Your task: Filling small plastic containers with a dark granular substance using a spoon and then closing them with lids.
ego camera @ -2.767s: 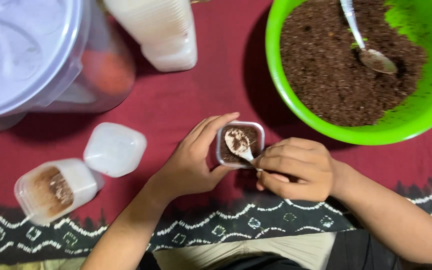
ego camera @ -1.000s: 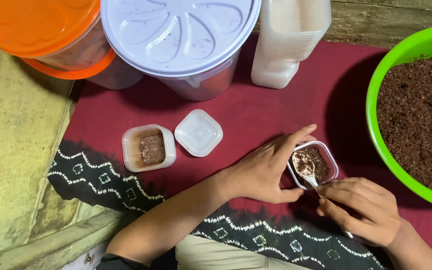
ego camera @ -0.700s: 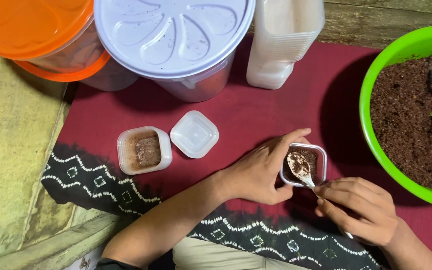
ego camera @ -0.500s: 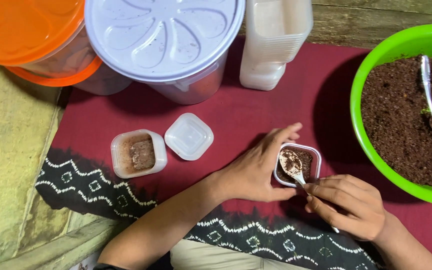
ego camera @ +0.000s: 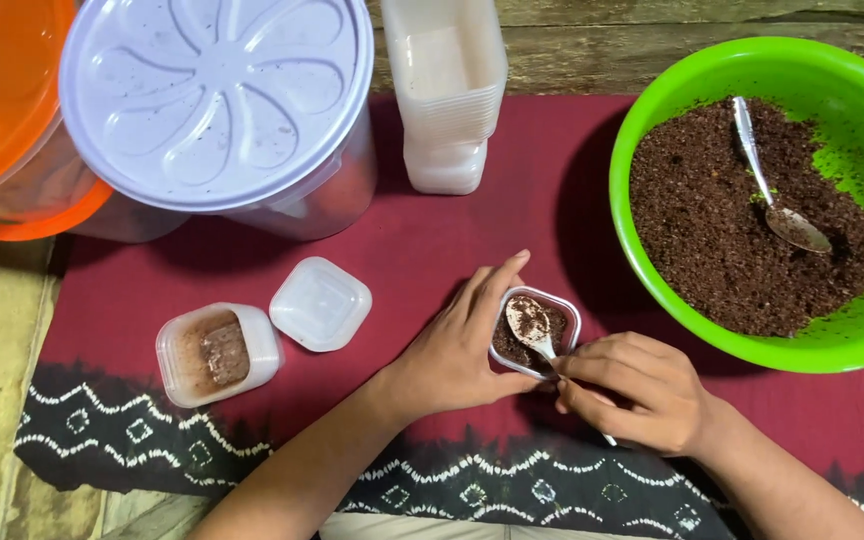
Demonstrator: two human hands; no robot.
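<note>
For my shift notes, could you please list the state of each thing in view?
Small cup: open, partly filled, held by left hand.
Small spoon: in cup, held by right hand.
Green bowl: holds brown crumbs, a spoon in them.
Second cup: open, partly filled.
Small lid: off, on the cloth.
Big tub: lidded.

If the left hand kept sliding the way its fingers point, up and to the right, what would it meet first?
Probably the green bowl of brown crumbs. The left hand already touches the small square cup; past that, only red cloth shows.
</note>
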